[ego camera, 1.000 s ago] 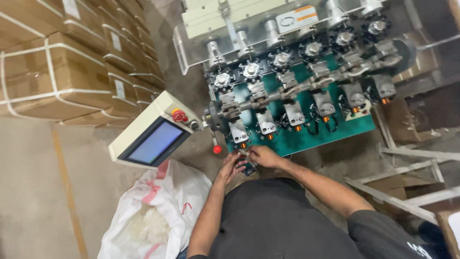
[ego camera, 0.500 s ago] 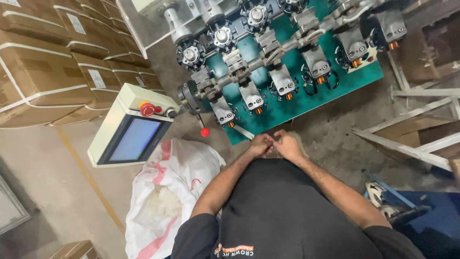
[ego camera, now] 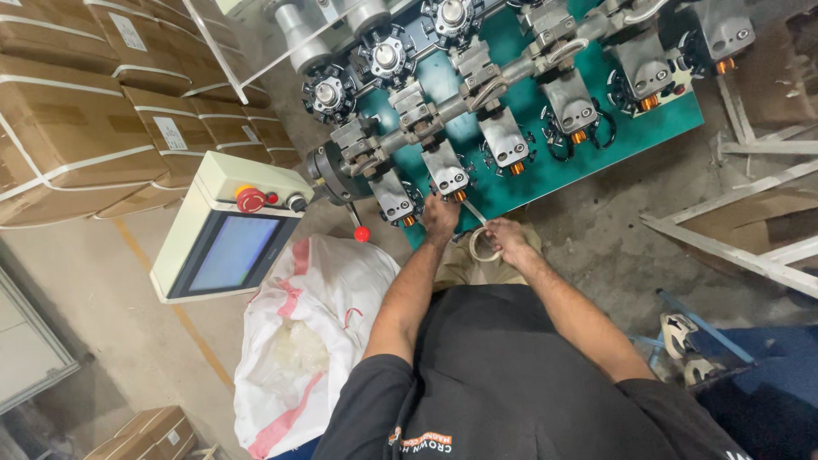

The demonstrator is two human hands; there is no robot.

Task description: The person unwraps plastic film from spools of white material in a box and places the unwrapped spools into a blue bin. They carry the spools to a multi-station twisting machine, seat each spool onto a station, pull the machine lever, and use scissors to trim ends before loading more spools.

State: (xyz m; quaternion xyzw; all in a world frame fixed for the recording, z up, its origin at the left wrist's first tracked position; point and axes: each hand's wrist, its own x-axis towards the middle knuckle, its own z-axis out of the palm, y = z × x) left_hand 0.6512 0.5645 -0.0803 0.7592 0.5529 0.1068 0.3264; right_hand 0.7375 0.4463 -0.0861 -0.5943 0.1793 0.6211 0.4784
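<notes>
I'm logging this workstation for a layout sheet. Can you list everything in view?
winding machine: one, green plate with grey metal heads, top centre
orange coils: several, under the heads
control panel: one, cream box with dark screen and red button, left
sack: one, white with red stripes, on the floor under the panel
cardboard boxes: many, brown with white straps, stacked top left
tape roll: one, pale, in the right hand
left hand: one, up at a coil on the machine's lower edge
right hand: one, holding the tape roll

Strapped cartons point(ego camera: 77, 128), touchscreen panel point(ego camera: 230, 230), white sack point(ego camera: 298, 341).
</notes>
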